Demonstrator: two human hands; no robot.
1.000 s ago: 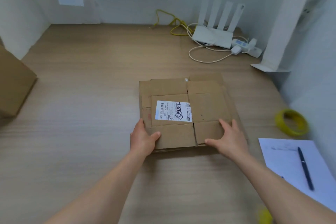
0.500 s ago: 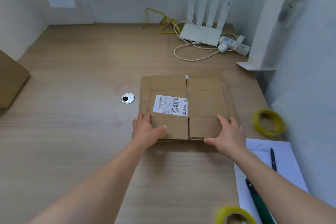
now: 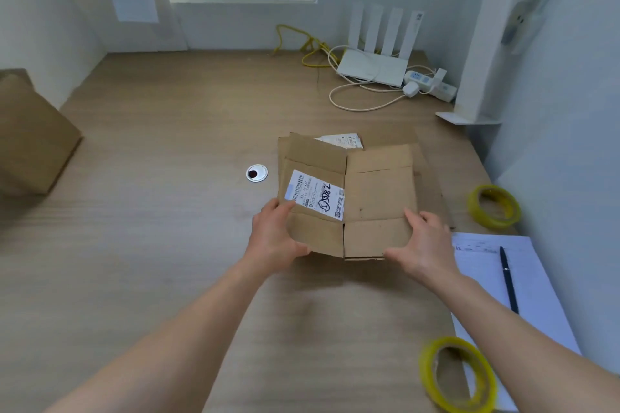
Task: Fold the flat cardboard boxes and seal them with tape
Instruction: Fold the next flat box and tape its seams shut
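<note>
A flat brown cardboard box [image 3: 379,198] with a white shipping label lies on top of a small stack of flat boxes in the middle of the wooden table. My left hand [image 3: 273,236] grips its near-left corner, and that left half is raised and tilted. My right hand [image 3: 421,241] holds the near-right edge, thumb on top. One yellow tape roll [image 3: 493,206] sits to the right of the stack. A second yellow tape roll [image 3: 458,375] lies at the near right, partly on the paper.
A white sheet of paper [image 3: 479,265] with a black pen [image 3: 508,278] lies at right. A folded brown box [image 3: 30,134] stands at the far left. A white router [image 3: 372,69] with cables and a power strip sits at the back. A round cable hole [image 3: 256,173] is left of the stack.
The left half of the top flat box has lifted off the stack and tilted. My left hand moved from resting on top to gripping the corner. The view has shifted, showing the near tape roll.
</note>
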